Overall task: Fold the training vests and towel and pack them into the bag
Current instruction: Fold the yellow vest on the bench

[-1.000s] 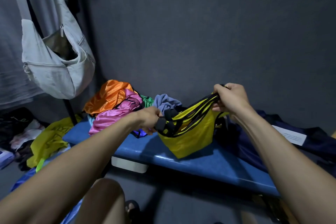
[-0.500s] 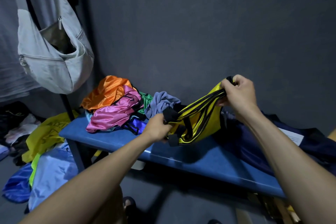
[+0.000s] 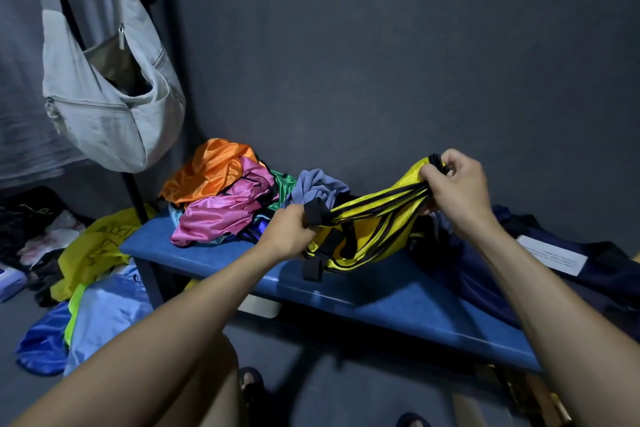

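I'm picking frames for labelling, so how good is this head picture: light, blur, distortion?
Head view: dim, bluish light; sharp on the yellow vest gripped by the left hand and right hand; wide-angle lens stretches the forearms at the lower edge; shadow falls under the blue bench; no glare.

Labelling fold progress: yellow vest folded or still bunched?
Bunched, not folded: the yellow vest hangs gathered between left hand and right hand over the bench.
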Available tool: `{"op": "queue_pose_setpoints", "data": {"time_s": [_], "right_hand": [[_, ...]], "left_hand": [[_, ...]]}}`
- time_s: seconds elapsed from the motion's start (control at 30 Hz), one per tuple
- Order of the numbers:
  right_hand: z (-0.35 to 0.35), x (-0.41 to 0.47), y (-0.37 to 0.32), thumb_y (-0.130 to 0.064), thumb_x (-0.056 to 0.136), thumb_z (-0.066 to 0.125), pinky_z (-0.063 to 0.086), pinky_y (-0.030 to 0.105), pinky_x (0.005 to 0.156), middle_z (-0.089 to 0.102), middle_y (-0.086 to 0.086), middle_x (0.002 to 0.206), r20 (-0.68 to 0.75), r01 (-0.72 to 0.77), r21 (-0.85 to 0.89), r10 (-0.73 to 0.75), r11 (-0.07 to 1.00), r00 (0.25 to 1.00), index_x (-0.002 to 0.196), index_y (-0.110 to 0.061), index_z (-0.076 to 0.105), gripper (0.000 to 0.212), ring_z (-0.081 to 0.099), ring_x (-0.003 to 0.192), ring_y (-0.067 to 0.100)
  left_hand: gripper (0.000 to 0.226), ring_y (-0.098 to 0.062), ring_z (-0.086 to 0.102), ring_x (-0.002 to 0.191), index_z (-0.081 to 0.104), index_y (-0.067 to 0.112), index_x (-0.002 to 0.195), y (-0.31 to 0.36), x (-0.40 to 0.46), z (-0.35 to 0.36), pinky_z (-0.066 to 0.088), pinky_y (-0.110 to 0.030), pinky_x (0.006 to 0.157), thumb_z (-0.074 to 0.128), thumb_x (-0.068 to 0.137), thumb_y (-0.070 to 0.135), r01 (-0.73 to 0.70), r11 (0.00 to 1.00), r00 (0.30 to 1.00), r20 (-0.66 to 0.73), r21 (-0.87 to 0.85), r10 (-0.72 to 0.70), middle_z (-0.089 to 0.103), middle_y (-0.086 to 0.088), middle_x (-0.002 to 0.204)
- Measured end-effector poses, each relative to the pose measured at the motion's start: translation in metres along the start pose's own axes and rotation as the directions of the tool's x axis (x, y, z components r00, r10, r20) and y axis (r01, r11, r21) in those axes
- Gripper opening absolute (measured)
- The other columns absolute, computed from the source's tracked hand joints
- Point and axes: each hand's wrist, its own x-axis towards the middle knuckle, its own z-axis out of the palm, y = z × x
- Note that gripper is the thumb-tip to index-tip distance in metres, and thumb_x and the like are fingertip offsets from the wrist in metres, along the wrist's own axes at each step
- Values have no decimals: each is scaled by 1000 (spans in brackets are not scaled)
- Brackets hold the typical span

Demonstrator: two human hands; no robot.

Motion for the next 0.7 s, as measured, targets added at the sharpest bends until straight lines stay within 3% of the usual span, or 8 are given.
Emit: {"op": "queue_pose_setpoints", "data": {"time_s": [0.23, 0.3, 0.37, 0.4, 0.47, 0.57, 0.63, 0.7], "right_hand": [[11, 3, 2, -30, 68, 63, 49, 63, 47, 37, 12, 64, -50, 16, 14, -15, 1000, 999, 72, -4, 37, 37, 42, 59, 23], [15, 0, -5, -26, 71, 62, 49, 52, 41, 35, 10, 64, -69, 14, 20, -13, 1000, 998, 69, -5, 35, 34, 39, 58, 21], [20, -2, -9, -20, 76, 62, 42, 33, 36, 33, 8, 65, -88, 23, 22, -21, 999, 996, 67, -7, 37, 30, 35, 58, 19], [22, -2, -11, -20, 75, 62, 44, 32, 36, 33, 8, 65, -92, 19, 25, -17, 1000, 996, 66, -7, 38, 29, 36, 58, 19], [23, -3, -11, -25, 71, 62, 51, 44, 39, 34, 7, 63, -99, -9, 51, 14, 999, 995, 64, -7, 37, 32, 38, 56, 17], [20, 1, -2, -23, 74, 64, 50, 37, 40, 38, 4, 59, -105, -65, 33, 69, 997, 992, 61, -12, 37, 32, 43, 51, 15], [20, 4, 6, -32, 68, 65, 54, 58, 47, 44, 6, 61, -93, -131, 70, 137, 989, 986, 67, -5, 39, 37, 50, 56, 19], [20, 6, 11, -34, 63, 63, 51, 66, 50, 46, 10, 65, -65, -148, 119, 156, 982, 986, 73, 0, 41, 42, 50, 59, 23]], "left_hand": [[10, -35, 63, 78, 64, 7, 85, 2, 4, -15, 50, -42, 65, 64, 84, 17, -127, 976, 992, 35, 179, 123, 69, -10, 79], [8, -36, 62, 77, 63, 6, 85, 9, 4, -12, 49, -41, 64, 60, 84, 14, -68, 970, 998, 10, 232, 67, 67, -12, 80], [14, -34, 63, 73, 64, 6, 86, 15, 1, -7, 53, -39, 64, 58, 87, 19, 73, 983, 997, -23, 166, -71, 67, -13, 81], [19, -33, 65, 69, 64, 8, 86, 15, 1, -4, 57, -39, 64, 56, 89, 24, 152, 983, 988, -25, 102, -150, 68, -13, 81], [23, -31, 63, 59, 62, 10, 83, 12, 4, -1, 55, -34, 55, 56, 92, 30, 270, 963, 963, 9, -11, -270, 68, -12, 77], [23, -28, 58, 50, 65, 6, 84, 5, 10, -1, 47, -30, 46, 69, 90, 28, 317, 942, 948, 38, -112, -315, 63, -11, 70], [15, -29, 64, 52, 68, 6, 88, 3, 11, 1, 53, -31, 48, 70, 89, 21, 315, 923, 949, 94, -221, -301, 66, -11, 72], [9, -30, 71, 61, 70, 7, 94, 3, 10, 2, 58, -33, 52, 69, 89, 14, 317, 893, 947, 151, -320, -282, 70, -12, 80]]}}
